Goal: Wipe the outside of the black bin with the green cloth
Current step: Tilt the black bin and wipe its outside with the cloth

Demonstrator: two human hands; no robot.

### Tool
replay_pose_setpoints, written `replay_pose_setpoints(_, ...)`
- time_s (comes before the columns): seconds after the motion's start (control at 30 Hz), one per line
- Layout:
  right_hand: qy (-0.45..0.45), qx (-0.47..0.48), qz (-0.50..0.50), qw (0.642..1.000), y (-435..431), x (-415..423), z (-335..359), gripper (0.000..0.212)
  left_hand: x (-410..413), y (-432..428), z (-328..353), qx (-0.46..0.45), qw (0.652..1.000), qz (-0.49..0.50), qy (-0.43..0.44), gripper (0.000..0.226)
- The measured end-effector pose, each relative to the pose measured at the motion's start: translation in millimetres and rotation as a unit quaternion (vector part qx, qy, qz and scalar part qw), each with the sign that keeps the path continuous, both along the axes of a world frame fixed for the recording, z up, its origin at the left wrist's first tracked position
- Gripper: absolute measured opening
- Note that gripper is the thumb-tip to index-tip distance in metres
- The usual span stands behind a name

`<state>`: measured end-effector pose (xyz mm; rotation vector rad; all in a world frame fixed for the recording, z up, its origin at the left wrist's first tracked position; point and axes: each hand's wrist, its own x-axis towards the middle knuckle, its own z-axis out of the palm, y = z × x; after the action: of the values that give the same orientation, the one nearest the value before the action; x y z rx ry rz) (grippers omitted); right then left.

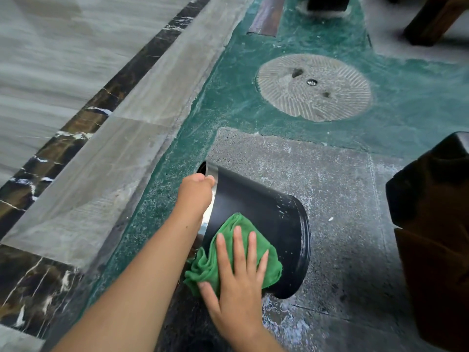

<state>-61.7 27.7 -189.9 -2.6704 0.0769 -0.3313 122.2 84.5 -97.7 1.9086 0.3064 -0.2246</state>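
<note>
Your left hand (196,189) is curled tight over the shiny metal rim (212,171) of the round black plastic bin (256,207), fingers hooked over the lip and hidden inside the mouth, so that hand is grasping the bin; your right hand (238,273) lies flat and spread, four fingers (237,243) fanned and the thumb out to the side, palm pressing the crumpled green microfibre cloth (208,268) against the bin's outer wall; that hand grips nothing, it only pushes down on the cloth.

The bin is tipped on its side, mouth pointing up-left, its flared black base (304,247) to the lower right; it sits over the grey speckled stone slab (317,189), near the slab's left edge where it meets the green rough-textured floor (228,97); whether the base touches the slab you cannot tell. The cloth covers the near lower part of the wall, between the metal rim and the base, with a bunched fold hanging off below your thumb; small pale specks dot the wall close to the base.

Foamy wet patches (281,318) lie on the slab just beside your right wrist; a round ribbed stone disc (314,87) is set in the green floor well beyond the bin; a dark brown wooden block (436,224) stands at the slab's right edge; a grey and black marble border (83,118) runs diagonally along the left.
</note>
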Motion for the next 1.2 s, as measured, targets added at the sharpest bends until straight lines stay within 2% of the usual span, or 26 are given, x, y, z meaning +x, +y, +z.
replay_pose_setpoints(0.13, -0.025, 0.026, 0.012, 0.999, -18, 14, 6, 0.080, -1, -4, 1, 0.070, 0.997, -0.017, -0.034, 0.044)
replay_pose_setpoints(0.23, 0.016, 0.067, -0.072, 0.995, -48, 60, 25, 0.076, -4, -10, 4, 0.155, 0.984, -0.048, -0.077, 0.042)
replay_pose_setpoints(0.3, 0.068, 0.088, -0.089, 0.990, -67, 90, 32, 0.075, -4, -9, 6, 0.191, 0.975, -0.073, -0.092, 0.041)
replay_pose_setpoints(0.57, 0.227, 0.167, -0.043, 0.958, -136, 164, 26, 0.084, -6, 4, 3, 0.207, 0.962, -0.147, -0.097, 0.039)
replay_pose_setpoints(0.7, 0.255, 0.241, -0.001, 0.936, -164, 177, 10, 0.060, -13, 7, -1, 0.182, 0.965, -0.149, -0.113, 0.038)
replay_pose_setpoints(0.83, 0.288, 0.255, 0.011, 0.923, -173, 191, 2, 0.058, -11, 3, 0, 0.152, 0.976, -0.120, -0.099, 0.036)
replay_pose_setpoints(0.9, 0.280, 0.247, 0.011, 0.928, -175, 190, 3, 0.059, -11, 0, 2, 0.156, 0.976, -0.115, -0.102, 0.035)
replay_pose_setpoints(1.0, 0.219, 0.226, 0.017, 0.949, -174, 168, 6, 0.061, -12, 0, 3, 0.162, 0.971, -0.129, -0.121, 0.037)
replay_pose_setpoints(1.13, 0.168, 0.177, 0.008, 0.970, -171, 139, 9, 0.077, -6, -5, 5, 0.191, 0.964, -0.133, -0.125, 0.037)
replay_pose_setpoints(1.2, 0.141, 0.145, -0.016, 0.979, -168, 124, 9, 0.078, -2, -10, 5, 0.198, 0.963, -0.135, -0.122, 0.038)
